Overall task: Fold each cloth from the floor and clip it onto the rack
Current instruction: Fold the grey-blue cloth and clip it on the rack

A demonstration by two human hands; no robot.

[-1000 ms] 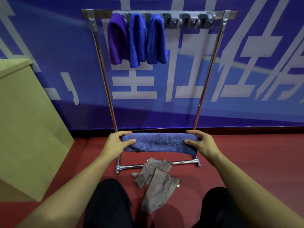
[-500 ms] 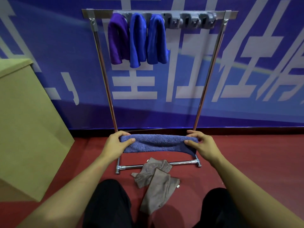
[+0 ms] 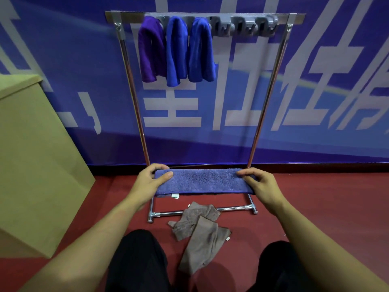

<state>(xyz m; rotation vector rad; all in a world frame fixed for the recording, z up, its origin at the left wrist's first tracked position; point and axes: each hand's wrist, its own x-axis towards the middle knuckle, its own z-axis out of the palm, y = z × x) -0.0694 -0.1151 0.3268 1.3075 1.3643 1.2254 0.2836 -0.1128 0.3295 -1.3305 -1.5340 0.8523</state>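
A folded blue-purple cloth [image 3: 203, 182] is stretched flat between my hands, low in front of the rack. My left hand [image 3: 148, 183] grips its left end, thumb on top. My right hand [image 3: 260, 185] grips its right end. The metal rack [image 3: 134, 98] stands against the wall, with a grey clip bar [image 3: 242, 25] along its top. A purple cloth [image 3: 150, 49] and two blue cloths [image 3: 176, 51] [image 3: 201, 50] hang clipped at the bar's left part. A grey-brown cloth [image 3: 200, 230] lies crumpled on the red floor over the rack's base bar.
A tan cardboard box [image 3: 35, 157] stands at the left. A blue banner wall [image 3: 315, 81] is right behind the rack. The clips at the right part of the bar hold nothing. My knees in dark trousers [image 3: 136, 262] are at the bottom edge.
The blue-purple cloth has been pulled taut and flat between my hands; its sag is gone and a white tag shows under its left end. Both hands kept their grip.
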